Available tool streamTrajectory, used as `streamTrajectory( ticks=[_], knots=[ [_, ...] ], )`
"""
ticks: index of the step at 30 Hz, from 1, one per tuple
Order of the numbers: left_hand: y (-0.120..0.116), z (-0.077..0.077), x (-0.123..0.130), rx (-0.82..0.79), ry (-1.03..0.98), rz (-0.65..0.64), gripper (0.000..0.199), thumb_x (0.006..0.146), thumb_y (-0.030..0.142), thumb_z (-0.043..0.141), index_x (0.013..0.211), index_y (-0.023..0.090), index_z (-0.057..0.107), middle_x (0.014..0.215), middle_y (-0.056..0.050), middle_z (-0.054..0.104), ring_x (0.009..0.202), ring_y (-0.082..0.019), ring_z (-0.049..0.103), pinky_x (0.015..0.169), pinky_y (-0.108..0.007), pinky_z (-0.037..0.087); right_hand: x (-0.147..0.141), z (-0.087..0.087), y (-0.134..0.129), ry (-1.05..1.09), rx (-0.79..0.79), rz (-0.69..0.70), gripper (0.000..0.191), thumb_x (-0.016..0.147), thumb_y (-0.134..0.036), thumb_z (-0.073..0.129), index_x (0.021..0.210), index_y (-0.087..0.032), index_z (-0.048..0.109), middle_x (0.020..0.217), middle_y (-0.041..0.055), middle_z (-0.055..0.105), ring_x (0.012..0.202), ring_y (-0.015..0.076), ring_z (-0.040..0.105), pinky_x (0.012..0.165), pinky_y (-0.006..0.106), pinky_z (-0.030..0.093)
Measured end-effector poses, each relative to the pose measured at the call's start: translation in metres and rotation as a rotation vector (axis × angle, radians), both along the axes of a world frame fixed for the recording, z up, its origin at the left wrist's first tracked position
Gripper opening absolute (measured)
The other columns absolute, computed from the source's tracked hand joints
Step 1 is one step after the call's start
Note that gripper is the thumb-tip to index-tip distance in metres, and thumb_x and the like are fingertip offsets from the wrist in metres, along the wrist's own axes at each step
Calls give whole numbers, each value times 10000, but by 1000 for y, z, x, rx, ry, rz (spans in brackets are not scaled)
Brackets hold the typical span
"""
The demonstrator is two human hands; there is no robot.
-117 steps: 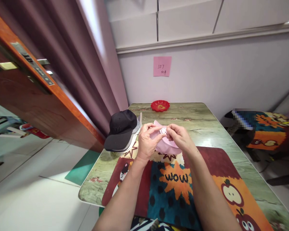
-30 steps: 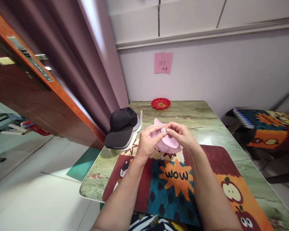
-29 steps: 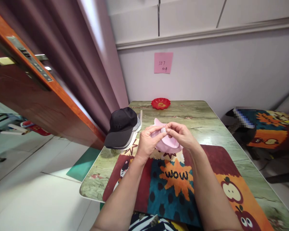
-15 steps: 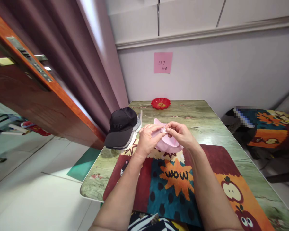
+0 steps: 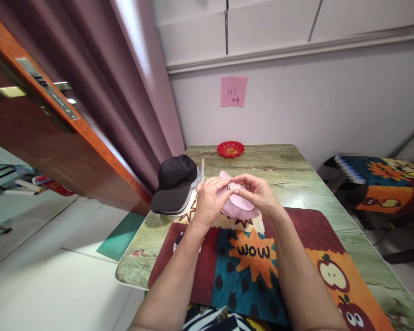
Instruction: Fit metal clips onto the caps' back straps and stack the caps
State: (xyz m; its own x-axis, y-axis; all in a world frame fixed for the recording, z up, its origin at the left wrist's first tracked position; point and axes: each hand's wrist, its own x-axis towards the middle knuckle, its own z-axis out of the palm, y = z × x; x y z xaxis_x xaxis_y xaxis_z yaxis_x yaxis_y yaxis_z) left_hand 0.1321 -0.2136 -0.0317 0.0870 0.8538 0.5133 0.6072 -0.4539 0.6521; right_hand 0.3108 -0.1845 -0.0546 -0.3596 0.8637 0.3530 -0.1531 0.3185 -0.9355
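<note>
Pink cap [image 5: 239,208], one: held at the middle of the table [image 5: 276,168], above the far edge of a patterned mat [image 5: 224,271]; whether it touches the mat cannot be told. A small clear buckle [image 5: 231,186] shows at its upper side.

Left hand [image 5: 209,200]: pinching the cap's band with thumb and fingers, left of the buckle. Right hand [image 5: 260,193]: pinching at the right of the buckle, fingertips close to the left hand's.

Black cap [image 5: 175,179], one: atop paler caps [image 5: 189,202], left side of table, brim toward the near side.

Red dish [image 5: 230,149], one: scalloped rim, yellow design, far end of table.

Pink note [image 5: 233,92], one: on the far wall [image 5: 286,96], handwritten "357".

Mat markings: "WOW" on an orange burst; apples at near right.
</note>
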Motion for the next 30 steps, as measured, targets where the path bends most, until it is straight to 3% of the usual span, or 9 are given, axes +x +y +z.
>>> streamTrajectory(
  ticks=[6,9,13,19,23,26,30],
  knots=[
    [-7,6,5,-38,86,41,204,839,262,753,1038,300,774,1139,-46,767,1185,-284,638,1159,-539,253,1,0,-1,7,0,-29,346,818,-440,787,1059,-203,713,1012,72,734,935,203,688,886,359,553],
    [-9,6,8,-36,98,38,235,850,234,729,1071,305,761,1168,-44,758,1197,-280,627,1165,-540,221,-1,3,-2,25,-24,-29,358,805,-452,791,1042,-203,691,954,62,728,887,195,687,832,344,563],
    [-8,3,9,-14,115,26,241,881,216,679,1097,298,748,1174,-39,755,1197,-265,619,1156,-506,244,-7,3,-2,46,-87,-59,368,757,-457,819,937,-192,639,847,30,696,723,148,647,679,287,537],
    [-7,5,8,14,44,31,353,808,208,738,1157,241,706,1211,-76,720,1161,-258,622,1055,-419,395,-7,-1,2,68,-146,-99,378,745,-433,823,938,-185,613,762,-6,649,670,123,609,649,262,500],
    [-6,6,9,-3,-138,90,79,800,239,714,868,200,706,921,-46,706,877,-191,633,822,-305,476,-7,-1,1,51,-140,-111,394,743,-451,823,959,-193,618,761,-1,654,685,137,623,652,268,505],
    [-4,1,11,-102,-253,69,120,808,288,701,747,186,686,764,-21,664,697,-149,573,677,-266,453,-8,1,-1,21,-75,-103,383,765,-465,804,971,-196,627,843,30,687,755,158,650,694,284,520],
    [-2,-5,12,-159,-346,43,141,788,311,712,747,176,701,762,-32,689,700,-154,595,668,-264,465,-9,3,-4,-44,20,-132,333,821,-451,755,1006,-206,626,894,51,706,817,183,669,747,307,530]
  ],
)
